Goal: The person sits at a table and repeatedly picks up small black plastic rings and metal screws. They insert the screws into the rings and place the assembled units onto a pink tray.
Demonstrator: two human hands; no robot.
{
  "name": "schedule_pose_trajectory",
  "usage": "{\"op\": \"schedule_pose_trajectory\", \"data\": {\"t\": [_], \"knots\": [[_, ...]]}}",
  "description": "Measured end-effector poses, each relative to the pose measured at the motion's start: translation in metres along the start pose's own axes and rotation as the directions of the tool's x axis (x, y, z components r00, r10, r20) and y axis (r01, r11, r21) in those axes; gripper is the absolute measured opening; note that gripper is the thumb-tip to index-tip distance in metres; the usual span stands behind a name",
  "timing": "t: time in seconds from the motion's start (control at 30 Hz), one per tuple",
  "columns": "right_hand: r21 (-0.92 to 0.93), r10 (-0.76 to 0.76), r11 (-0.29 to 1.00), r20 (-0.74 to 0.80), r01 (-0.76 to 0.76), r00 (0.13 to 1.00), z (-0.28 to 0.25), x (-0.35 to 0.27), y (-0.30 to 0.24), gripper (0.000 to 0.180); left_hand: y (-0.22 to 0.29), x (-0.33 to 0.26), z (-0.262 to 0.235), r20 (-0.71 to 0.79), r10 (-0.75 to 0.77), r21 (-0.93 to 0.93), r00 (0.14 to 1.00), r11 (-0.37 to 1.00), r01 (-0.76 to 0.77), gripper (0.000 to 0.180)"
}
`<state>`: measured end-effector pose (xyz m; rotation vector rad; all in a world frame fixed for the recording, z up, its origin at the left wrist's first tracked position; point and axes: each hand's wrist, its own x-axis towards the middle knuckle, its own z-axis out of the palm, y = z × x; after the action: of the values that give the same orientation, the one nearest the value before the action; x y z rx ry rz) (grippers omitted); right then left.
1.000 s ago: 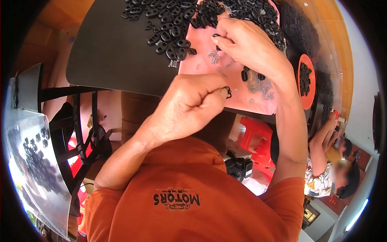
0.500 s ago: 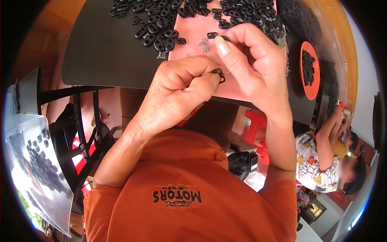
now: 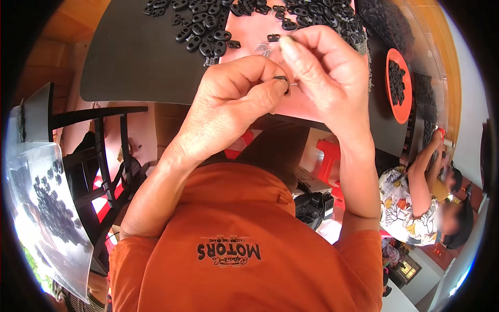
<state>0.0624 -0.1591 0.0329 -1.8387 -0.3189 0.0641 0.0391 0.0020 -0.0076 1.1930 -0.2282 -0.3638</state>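
Between the thumb and curled forefinger of my left hand is a black plastic cord lock, partly covered by the fingers. A thin metal spring sticks out from its right side. My right hand is higher and to the right, thumb and forefinger pinched together. At their tips shows a small black plastic piece, which they seem to grip; its far end is hidden. Past the hands, several loose springs lie on the pink mat.
Heaps of black cord locks cover the far side of the dark table and mat. An orange bowl of small black parts stands at right. A red stool is below the table edge. Another person sits at far right.
The table and heaps have shifted slightly upward in the picture. My left hand has turned the cord lock a little, so less of its face shows. Both hands keep their pinch.
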Motion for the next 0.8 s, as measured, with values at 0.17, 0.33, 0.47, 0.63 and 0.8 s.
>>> {"op": "schedule_pose_trajectory", "data": {"t": [0.17,0.33,0.47,0.63,0.8], "knots": [[0.122,0.052,0.992,-0.061,-0.044,0.997,-0.008,-0.008,0.001,0.015,-0.003,0.0,-0.003,0.009,0.055,-0.056,0.998,0.997,-0.054,0.011],[0.079,0.025,0.997,-0.06,-0.02,0.998,-0.012,-0.017,0.001,0.015,-0.007,0.0,-0.001,-0.041,0.147,0.021,0.988,0.989,-0.147,0.012],[0.08,0.061,0.995,-0.041,-0.058,0.997,-0.018,-0.021,0.001,0.014,-0.008,-0.001,-0.003,-0.03,0.146,0.011,0.989,0.989,-0.145,0.012],[0.053,0.068,0.996,0.007,-0.068,0.998,-0.019,-0.024,0.003,0.013,-0.009,0.0,-0.004,0.006,0.141,0.025,0.99,0.99,-0.141,0.014],[0.041,0.046,0.998,0.022,-0.047,0.999,-0.016,-0.025,0.003,0.013,-0.012,-0.001,-0.006,0.029,0.131,0.016,0.991,0.991,-0.132,0.017]]}}
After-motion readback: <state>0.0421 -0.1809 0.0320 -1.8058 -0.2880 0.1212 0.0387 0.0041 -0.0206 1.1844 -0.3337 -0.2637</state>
